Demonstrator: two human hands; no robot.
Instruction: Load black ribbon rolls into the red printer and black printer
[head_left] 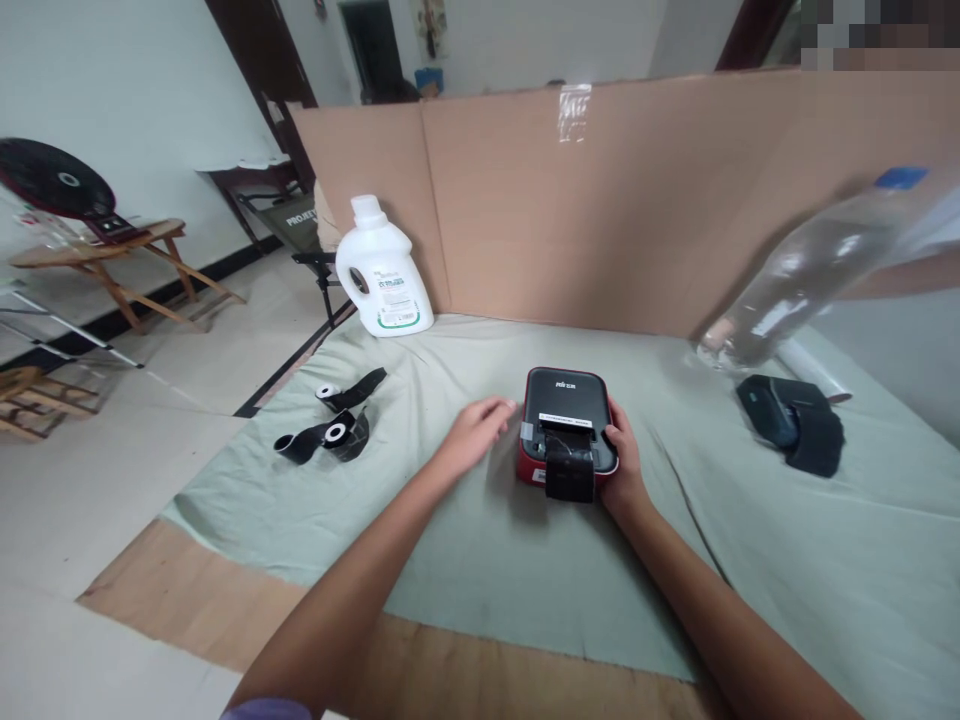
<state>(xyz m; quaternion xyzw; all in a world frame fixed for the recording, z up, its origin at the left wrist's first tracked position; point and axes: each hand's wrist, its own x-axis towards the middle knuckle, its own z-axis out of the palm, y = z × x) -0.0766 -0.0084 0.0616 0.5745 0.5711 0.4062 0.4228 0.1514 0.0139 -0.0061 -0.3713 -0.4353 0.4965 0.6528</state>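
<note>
A small black-and-red label printer (568, 405) is in front of me at the middle of the cloth. A strip of black label tape (570, 468) hangs out of its slot, towards me. My right hand (624, 462) is wrapped around the printer's right side, thumb near the top edge. Just left of the printer, my left hand (478, 432) reaches towards it with fingers stretched out and nothing visible in them. A narrow gap shows between those fingertips and the casing.
Several rolls of black tape (337, 432) lie to the left on the green cloth (465, 560). A white detergent bottle (390, 285) and a large clear plastic bottle (802, 275) stand by the cardboard wall (562, 220). A dark device with a black strap (791, 422) lies at right.
</note>
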